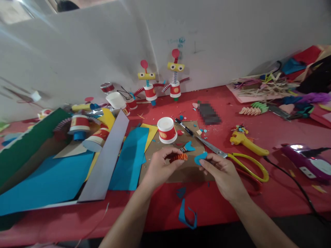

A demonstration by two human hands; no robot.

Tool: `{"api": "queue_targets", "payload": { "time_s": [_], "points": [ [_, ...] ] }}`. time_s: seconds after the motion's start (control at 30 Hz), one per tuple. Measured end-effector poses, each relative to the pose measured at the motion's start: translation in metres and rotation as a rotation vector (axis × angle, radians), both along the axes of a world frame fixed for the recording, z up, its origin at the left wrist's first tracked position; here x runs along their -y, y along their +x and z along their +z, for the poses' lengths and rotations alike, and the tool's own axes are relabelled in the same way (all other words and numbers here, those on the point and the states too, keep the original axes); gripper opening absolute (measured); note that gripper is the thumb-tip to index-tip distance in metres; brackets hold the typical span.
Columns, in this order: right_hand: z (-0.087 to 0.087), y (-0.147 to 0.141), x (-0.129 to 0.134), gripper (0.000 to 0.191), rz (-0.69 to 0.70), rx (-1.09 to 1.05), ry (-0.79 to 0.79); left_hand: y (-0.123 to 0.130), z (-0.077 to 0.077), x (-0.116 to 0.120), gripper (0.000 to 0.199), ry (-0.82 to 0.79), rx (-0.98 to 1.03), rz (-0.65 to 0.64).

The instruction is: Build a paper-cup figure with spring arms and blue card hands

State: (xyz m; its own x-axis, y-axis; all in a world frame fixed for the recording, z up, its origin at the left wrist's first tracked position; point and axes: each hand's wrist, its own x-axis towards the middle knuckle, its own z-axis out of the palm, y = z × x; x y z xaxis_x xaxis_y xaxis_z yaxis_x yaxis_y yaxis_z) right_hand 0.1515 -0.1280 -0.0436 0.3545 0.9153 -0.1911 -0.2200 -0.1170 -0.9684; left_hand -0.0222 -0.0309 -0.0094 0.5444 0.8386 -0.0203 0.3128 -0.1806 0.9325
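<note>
My left hand (pixel 162 165) pinches an orange folded paper spring (pixel 182 157) between thumb and fingers. A small blue paper piece (pixel 200 158) is held at the fingertips of my right hand (pixel 222 172), a short gap to the right of the spring. Just beyond the spring lies a striped folded strip with a blue paper end (pixel 190 146). Behind it a red and white paper cup (pixel 167 130) stands upside down on a brown cardboard sheet (pixel 178 174). Large scissors (pixel 227 155) with yellow and red handles rest partly behind my right hand.
A yellow glue gun (pixel 245 143) and a purple power strip (pixel 307 162) lie at the right, with a black cable. Two paper-cup figures (pixel 150 93) stand by the wall. Blue paper sheets (pixel 129 158) and a box of paper are at the left. Blue scraps (pixel 186 217) lie in front.
</note>
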Motion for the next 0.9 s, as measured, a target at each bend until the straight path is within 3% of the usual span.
{"api": "queue_targets", "payload": {
  "time_s": [0.43, 0.6, 0.73, 0.83, 0.9],
  "points": [
    [0.008, -0.007, -0.007, 0.018, -0.017, -0.209, 0.039, 0.004, 0.005, 0.004, 0.013, 0.170, 0.046, 0.021],
    [0.009, -0.024, -0.004, 0.015, -0.127, -0.362, 0.058, 0.002, 0.007, 0.007, 0.014, 0.211, 0.148, 0.110],
    [0.019, -0.049, 0.003, 0.020, -0.235, -0.655, -0.006, -0.001, 0.007, 0.010, 0.016, 0.291, 0.187, 0.215],
    [0.031, -0.072, 0.009, 0.019, -0.183, -0.852, -0.029, -0.001, 0.005, 0.015, 0.016, 0.232, 0.288, 0.306],
    [0.038, -0.083, 0.011, 0.014, -0.108, -0.931, -0.014, 0.001, 0.003, 0.019, 0.017, 0.070, 0.417, 0.373]
  ]
}}
